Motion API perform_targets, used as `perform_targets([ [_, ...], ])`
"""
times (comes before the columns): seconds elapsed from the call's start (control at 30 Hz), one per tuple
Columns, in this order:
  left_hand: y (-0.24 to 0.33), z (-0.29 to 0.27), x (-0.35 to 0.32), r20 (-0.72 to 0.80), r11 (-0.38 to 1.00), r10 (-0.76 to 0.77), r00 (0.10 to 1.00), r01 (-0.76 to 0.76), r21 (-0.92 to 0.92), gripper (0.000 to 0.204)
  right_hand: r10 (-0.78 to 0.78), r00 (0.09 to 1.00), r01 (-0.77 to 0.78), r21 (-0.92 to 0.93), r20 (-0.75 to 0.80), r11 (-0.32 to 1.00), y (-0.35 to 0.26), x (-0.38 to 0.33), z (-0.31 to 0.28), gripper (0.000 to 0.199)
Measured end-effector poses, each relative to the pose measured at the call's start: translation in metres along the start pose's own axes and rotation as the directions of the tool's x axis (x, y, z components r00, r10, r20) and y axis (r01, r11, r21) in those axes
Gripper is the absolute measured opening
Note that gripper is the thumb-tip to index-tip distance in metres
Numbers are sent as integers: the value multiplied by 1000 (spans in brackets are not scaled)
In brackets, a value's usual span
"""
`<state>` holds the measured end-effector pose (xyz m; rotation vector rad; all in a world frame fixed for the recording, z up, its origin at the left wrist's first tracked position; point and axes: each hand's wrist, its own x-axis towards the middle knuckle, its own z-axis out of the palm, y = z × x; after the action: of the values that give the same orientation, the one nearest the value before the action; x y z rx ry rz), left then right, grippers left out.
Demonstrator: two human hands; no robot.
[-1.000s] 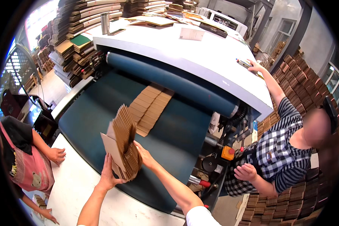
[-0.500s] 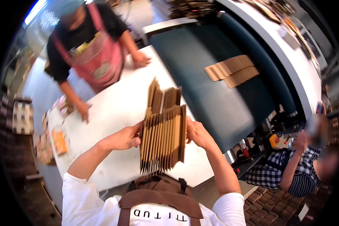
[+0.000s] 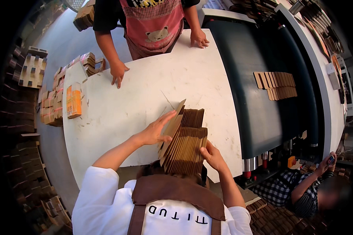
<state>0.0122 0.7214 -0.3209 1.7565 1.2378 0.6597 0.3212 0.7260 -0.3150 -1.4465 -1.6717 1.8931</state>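
Note:
A thick stack of folded brown cardboard pieces [image 3: 187, 147] stands on edge in front of me, over the near side of the white table. My left hand [image 3: 157, 131] lies along its left side, fingers stretched out and thumb apart, touching the outermost pieces. Those left pieces lean and fan away from the tighter rest. My right hand [image 3: 212, 156] grips the right side, its thumb on the near face; its other fingers are partly hidden.
Across the white table [image 3: 145, 94], a person in a pink apron [image 3: 157, 31] rests both hands on it. An orange-and-white package [image 3: 73, 101] lies at the left. On the right runs a dark conveyor belt [image 3: 243, 94] carrying overlapping cardboard pieces [image 3: 276, 84]. Another person [image 3: 298, 188] is at lower right.
My left hand's fingers have straightened along the stack, and its left pieces now lean outward. The cardboard on the belt sits further right in view. The view has shifted.

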Motion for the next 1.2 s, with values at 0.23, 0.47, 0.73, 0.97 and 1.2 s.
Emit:
perform_targets([
  [0.23,-10,-10,39,-86,973,1,996,-20,-231,78,62,994,-57,-50,87,997,-12,0,9,76],
  [0.47,-55,49,-24,-111,720,-483,868,323,-614,69,-8,996,-1,110,86,994,-11,9,17,78],
  [0.73,-30,69,-38,-79,678,-508,858,342,-651,65,19,995,-27,79,99,997,-13,15,17,82],
  [0.97,-44,7,11,-212,946,-48,976,-24,-322,65,48,993,-56,66,109,996,-20,13,10,84],
  [1.2,-26,32,11,-131,923,-81,988,24,-385,59,39,993,-36,-27,112,999,-15,13,-6,84],
])
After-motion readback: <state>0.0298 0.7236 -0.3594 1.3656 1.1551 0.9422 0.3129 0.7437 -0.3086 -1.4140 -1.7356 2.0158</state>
